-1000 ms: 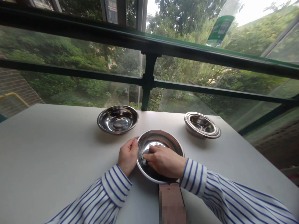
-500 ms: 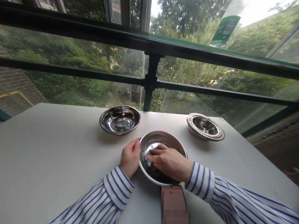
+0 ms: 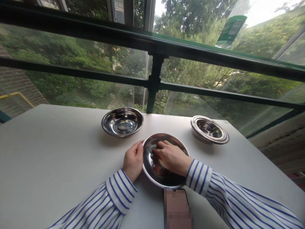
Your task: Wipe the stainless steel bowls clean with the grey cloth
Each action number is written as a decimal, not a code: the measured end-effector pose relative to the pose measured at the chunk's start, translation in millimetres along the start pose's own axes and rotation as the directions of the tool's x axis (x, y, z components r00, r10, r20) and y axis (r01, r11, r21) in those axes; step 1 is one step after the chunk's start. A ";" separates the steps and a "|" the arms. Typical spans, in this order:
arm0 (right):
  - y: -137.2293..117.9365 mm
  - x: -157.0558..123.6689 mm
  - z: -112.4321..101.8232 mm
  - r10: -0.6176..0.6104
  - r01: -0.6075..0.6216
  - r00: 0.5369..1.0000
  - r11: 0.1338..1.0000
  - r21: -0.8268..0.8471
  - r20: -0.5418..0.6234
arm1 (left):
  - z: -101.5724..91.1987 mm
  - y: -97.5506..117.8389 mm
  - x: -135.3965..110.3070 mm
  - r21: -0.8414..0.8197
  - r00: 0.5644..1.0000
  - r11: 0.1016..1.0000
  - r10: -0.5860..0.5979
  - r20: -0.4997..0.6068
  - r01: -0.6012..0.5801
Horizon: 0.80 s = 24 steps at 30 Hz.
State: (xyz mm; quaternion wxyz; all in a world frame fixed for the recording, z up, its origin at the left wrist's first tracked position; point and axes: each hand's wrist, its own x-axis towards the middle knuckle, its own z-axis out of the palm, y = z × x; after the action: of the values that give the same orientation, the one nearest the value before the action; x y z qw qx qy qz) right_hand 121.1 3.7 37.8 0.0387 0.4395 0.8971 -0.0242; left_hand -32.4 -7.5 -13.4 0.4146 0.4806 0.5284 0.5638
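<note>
A shiny stainless steel bowl (image 3: 175,140) sits tilted on the white table in front of me. My left hand (image 3: 133,160) grips its left rim, thumb resting on the edge. Inside the bowl is my right hand (image 3: 170,157), its fingers bent and drawn together against the inner left wall. Beneath those fingertips shows a small greyish patch, too blurred and hidden to tell from a reflection. The near end of the bowl meets the top of a phone (image 3: 177,206), whose screen is pixelated.
Another steel bowl (image 3: 122,122) stands at the back left of the white table (image 3: 71,152). A wide-rimmed steel bowl (image 3: 209,129) is at the back right. Beyond the table runs a dark green railing (image 3: 154,82) with glass, and a green-labelled bottle (image 3: 231,30) stands on it.
My right hand has shifted slightly up inside the bowl, and its fingers have curled more. The pale patch under them looks smaller. My left hand keeps its hold on the rim.
</note>
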 end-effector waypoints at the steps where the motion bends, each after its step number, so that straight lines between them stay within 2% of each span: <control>1: -3.1 -0.7 -0.1 -0.045 0.045 0.999 0.999 0.018 0.006 | -0.2 0.0 0.4 0.000 1.000 1.000 0.000 -0.004 0.000; 6: -9.0 -9.5 -4.2 -0.222 0.219 0.975 0.971 0.093 0.023 | -1.6 0.3 1.3 -0.009 1.000 1.000 -0.009 0.000 0.009; 11: 1.6 -23.7 -10.1 -0.311 0.292 0.945 0.942 0.168 0.099 | -1.5 1.0 -0.1 -0.009 1.000 1.000 -0.023 0.007 0.023; 15: 9.3 -29.8 -10.2 -0.270 0.244 0.952 0.954 0.173 0.146 | -0.8 2.6 0.2 -0.011 0.999 0.999 -0.047 0.000 0.047; 24: 13.8 -20.8 -8.0 -0.199 0.184 0.975 0.973 0.141 0.097 | -4.7 7.6 0.7 -0.046 0.977 0.980 -0.197 -0.080 0.194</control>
State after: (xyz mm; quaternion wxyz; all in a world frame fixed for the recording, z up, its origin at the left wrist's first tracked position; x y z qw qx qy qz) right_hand 144.3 -3.6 47.5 0.0569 0.3503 0.9283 -0.1112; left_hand -36.8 -8.4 -5.7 0.4544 0.3941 0.5792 0.5502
